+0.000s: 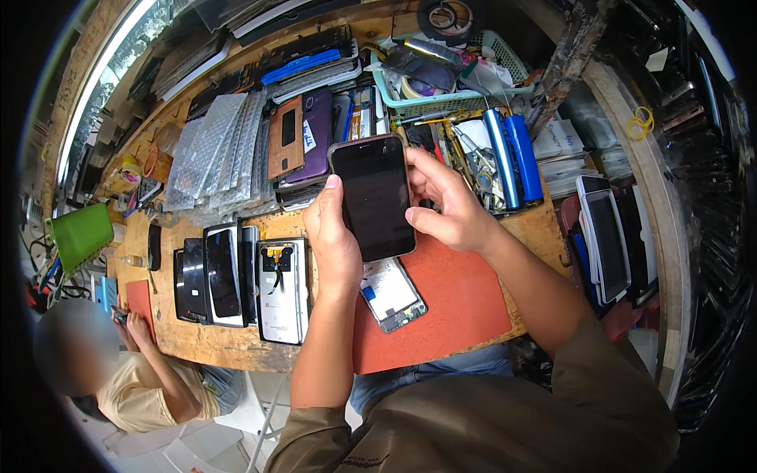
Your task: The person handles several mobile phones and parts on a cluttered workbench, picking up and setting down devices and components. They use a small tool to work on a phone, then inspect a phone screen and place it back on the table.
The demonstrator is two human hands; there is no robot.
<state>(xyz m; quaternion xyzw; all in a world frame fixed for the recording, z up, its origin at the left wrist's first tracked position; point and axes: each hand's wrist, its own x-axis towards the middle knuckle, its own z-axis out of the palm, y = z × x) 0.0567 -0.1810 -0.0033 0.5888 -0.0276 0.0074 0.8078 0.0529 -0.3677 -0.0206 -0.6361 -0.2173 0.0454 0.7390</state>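
Observation:
A black smartphone (371, 197) with a dark screen is held upright between my two hands, above the work surface. My left hand (335, 236) grips its left side with the thumb along the edge. My right hand (441, 205) grips the right side, its thumb at the lower right of the screen and fingers curled behind. Below the phone, an opened phone body (398, 303) with battery and board showing lies on a red mat (465, 307). Just left of my left wrist lies a silver-backed device (280, 303) with a flex cable on it.
Dark tablets (217, 280) lie at left; bubble-wrap packs (209, 158) and stacked devices (307, 138) behind. A green basket (505, 75), tools and blue cylinders (520, 158) stand at back right. Screens (599, 236) lean at far right. A co-worker (158, 386) sits at lower left.

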